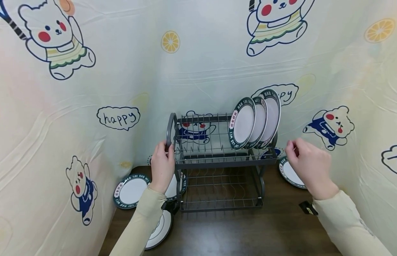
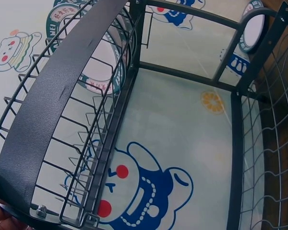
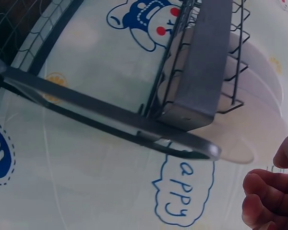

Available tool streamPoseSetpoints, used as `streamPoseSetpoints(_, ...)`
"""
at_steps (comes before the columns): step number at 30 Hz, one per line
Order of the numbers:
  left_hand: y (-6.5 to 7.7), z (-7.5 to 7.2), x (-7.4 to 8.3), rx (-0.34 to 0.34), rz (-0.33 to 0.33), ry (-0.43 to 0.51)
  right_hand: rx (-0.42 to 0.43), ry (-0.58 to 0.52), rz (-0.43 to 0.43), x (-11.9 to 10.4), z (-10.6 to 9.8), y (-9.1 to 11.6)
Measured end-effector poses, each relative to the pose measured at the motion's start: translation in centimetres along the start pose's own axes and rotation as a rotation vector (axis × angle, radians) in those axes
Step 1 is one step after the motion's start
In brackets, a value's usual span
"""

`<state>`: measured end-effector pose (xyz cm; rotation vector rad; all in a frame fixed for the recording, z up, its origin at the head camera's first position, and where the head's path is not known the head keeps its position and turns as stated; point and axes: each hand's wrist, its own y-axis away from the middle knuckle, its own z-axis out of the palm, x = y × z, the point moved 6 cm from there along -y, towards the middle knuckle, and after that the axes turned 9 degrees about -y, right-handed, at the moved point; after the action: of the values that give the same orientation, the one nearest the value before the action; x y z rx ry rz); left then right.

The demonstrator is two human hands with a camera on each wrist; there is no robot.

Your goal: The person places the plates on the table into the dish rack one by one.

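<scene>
A dark grey two-tier dish rack [image 1: 225,164] stands on the brown table. At its upper left end my left hand [image 1: 162,165] grips the side frame, thumb toward the wires. Three white plates with dark green lettered rims stand on edge at the right end of the top tier; the front plate [image 1: 244,122] leans slightly. My right hand [image 1: 313,169] is in the air just right of the rack, fingers loosely curled around nothing. In the right wrist view its fingertips [image 3: 254,184] are apart from the rack's end bar [image 3: 182,143]. The lower tier [image 1: 221,204] holds no plates.
Left of the rack lie a green-rimmed plate [image 1: 132,192], another plate [image 1: 173,188] partly behind my left arm, and a white plate [image 1: 161,231] nearer the front. A further plate [image 1: 289,174] lies behind my right hand. Printed cloth [image 1: 198,53] surrounds the table [image 1: 224,234].
</scene>
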<state>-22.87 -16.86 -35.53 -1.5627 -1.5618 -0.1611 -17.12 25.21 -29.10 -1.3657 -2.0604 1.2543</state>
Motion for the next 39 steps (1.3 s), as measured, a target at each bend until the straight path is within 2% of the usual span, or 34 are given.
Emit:
streamPoseSetpoints(8, 0.0, 0.0, 0.1, 0.007, 0.013, -0.002, -0.045, 0.002, 0.064, 1.5, 0.1, 1.4)
streamPoseSetpoints(20, 0.1, -0.1, 0.1, -0.011, -0.011, -0.005, -0.092, 0.005, 0.13, 3.3, 0.9, 3.6)
streamPoseSetpoints(39, 0.1, -0.1, 0.1, -0.002, -0.005, -0.015, -0.111, 0.004, 0.189, 5.3, 1.2, 5.8)
